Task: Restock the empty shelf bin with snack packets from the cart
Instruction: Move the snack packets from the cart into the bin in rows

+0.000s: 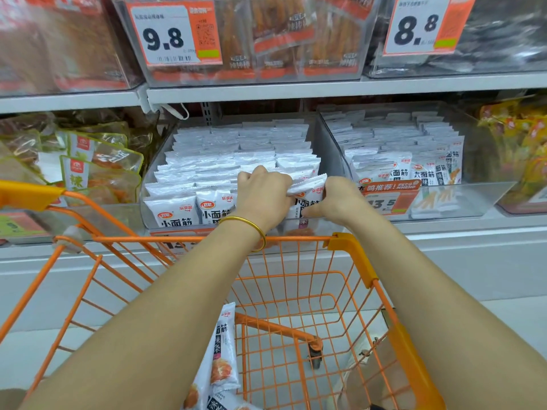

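Two bare forearms reach forward from the bottom edge, over an orange wire shopping cart. A few white snack packets with black lettering lie in the near left of the cart's basket, partly hidden under the left forearm. A gold bangle circles the left wrist, just above the cart's far rim.

Beyond the rim, both hands meet at the front of a clear plastic shelf bin on the lower shelf. The left hand has its fingers curled over the top edge of one white packet. The right hand grips the same packet from its right side, thumb pressed against the packet's face. The packet is tilted, its top edge slanting up to the right, at the bin's front right corner. The rest of the bin is packed with rows of the same white packets, standing upright from front to back.

Just to the right, a second clear bin holds similar white packets, with an orange price tag on its front. To the left lie green-edged pouches; at the far right, yellow packets.

On the shelf above, clear bins hold orange-red snack packs. Two large price tags hang there, one reading 9.8 and one reading 8.8.
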